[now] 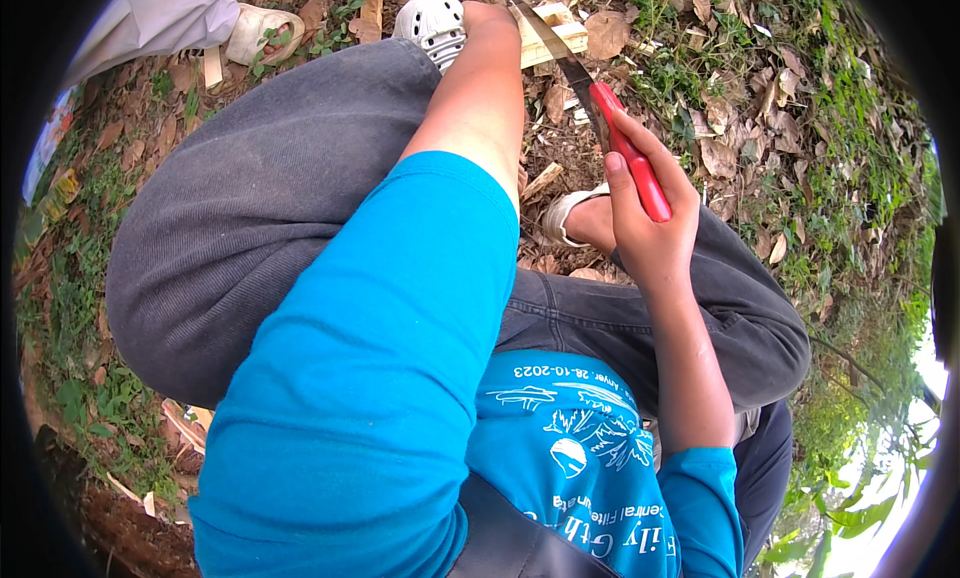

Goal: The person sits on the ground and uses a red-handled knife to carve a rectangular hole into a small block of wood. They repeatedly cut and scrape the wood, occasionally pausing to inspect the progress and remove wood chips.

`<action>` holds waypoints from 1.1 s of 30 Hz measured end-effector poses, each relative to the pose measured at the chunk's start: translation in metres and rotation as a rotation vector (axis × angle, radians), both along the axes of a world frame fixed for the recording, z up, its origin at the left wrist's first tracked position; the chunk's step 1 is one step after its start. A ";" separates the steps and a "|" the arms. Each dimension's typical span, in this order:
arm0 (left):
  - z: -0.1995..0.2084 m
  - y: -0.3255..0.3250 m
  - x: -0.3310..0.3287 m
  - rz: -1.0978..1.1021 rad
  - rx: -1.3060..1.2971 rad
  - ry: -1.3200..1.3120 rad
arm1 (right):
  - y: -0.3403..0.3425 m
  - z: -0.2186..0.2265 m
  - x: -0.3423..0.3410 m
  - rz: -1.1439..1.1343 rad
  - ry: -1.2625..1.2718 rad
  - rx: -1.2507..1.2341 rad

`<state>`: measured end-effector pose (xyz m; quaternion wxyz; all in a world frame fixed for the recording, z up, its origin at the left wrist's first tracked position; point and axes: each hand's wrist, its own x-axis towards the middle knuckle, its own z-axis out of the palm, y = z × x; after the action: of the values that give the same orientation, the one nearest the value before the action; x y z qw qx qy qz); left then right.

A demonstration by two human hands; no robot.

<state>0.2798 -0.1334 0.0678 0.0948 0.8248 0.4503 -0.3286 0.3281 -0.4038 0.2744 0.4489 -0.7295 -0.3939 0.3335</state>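
Note:
My right hand [652, 213] is wrapped round the red handle of a long-bladed knife [632, 153]. Its dark blade slants up and left, with the tip near my left hand [490, 16]. Pale split wood pieces [556, 44] lie on the ground at the top, and the blade passes over them in the picture. My left arm reaches forward to the near side of this wood. Only the back of that hand and the wrist show; the fingers are hidden, so whether they grip the wood cannot be seen.
My white perforated shoe [432, 23] is right beside my left hand; my other shoe [566, 218] is under the right knee. At the upper left stands another person's foot in a beige shoe [264, 35]. Dry leaves [718, 156], wood chips and grass cover the ground.

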 end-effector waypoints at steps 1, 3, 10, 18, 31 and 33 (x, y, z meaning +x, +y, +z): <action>-0.001 0.000 0.001 0.002 -0.005 0.001 | 0.000 0.000 0.000 -0.009 0.008 0.001; -0.001 0.000 0.000 -0.006 -0.010 0.001 | 0.001 -0.002 0.000 -0.017 0.010 0.004; 0.018 -0.006 -0.001 -0.057 0.021 -0.011 | 0.001 -0.002 0.003 -0.023 0.005 0.007; 0.010 -0.004 0.001 -0.027 -0.018 0.016 | 0.004 0.003 0.000 -0.035 0.114 -0.041; -0.033 0.015 -0.005 0.031 -0.007 -0.025 | -0.040 0.049 0.003 0.174 -0.157 -0.076; -0.031 0.012 0.002 -0.053 -0.001 0.030 | -0.032 0.035 0.007 0.155 -0.154 -0.016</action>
<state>0.2813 -0.1216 0.0365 0.0796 0.8313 0.4297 -0.3434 0.3355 -0.4357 0.3092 0.3841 -0.7239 -0.4799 0.3134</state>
